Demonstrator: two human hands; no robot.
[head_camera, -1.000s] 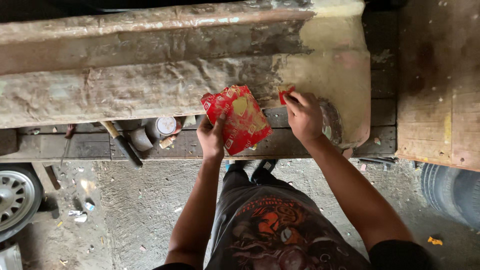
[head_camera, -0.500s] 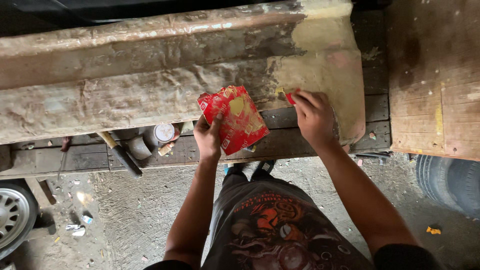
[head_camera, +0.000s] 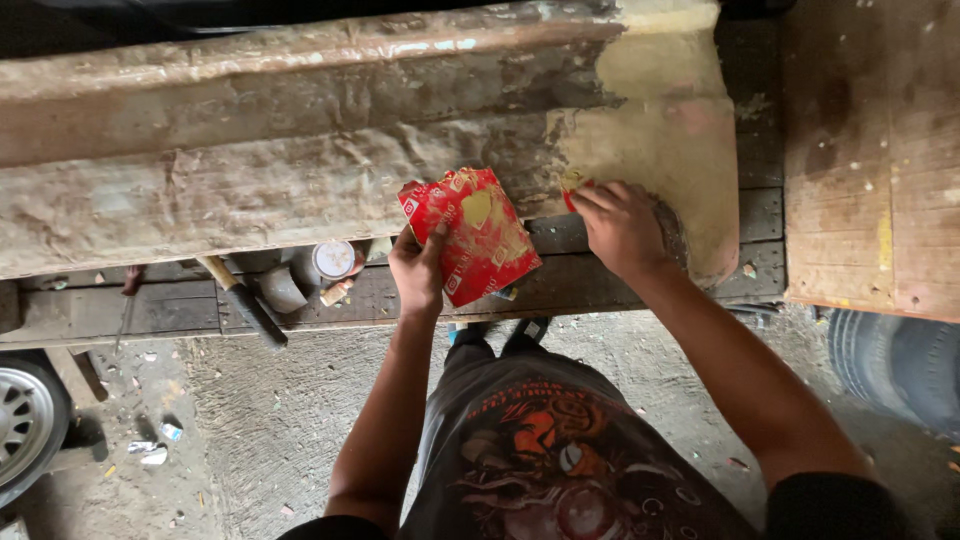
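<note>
Head view: my left hand (head_camera: 418, 272) is closed on a red sheet (head_camera: 470, 235) with yellow patches, thumb on its face, holding it tilted against the front of the long worn panel (head_camera: 250, 170). My right hand (head_camera: 622, 228) is narrowed down — fingertips pinching a small red scrap (head_camera: 570, 196) pressed flat to the panel where the grey crust meets the yellowish filler patch (head_camera: 665, 140) at the panel's right end.

As I judge it, the right end is coated and fairly smooth; the long stretch toward the left edge is rough and untreated — most of the work remains.

On the plank bench (head_camera: 160, 310) below, near its front edge: a hammer (head_camera: 240, 300) and a small white-lidded can (head_camera: 334, 260).
</note>
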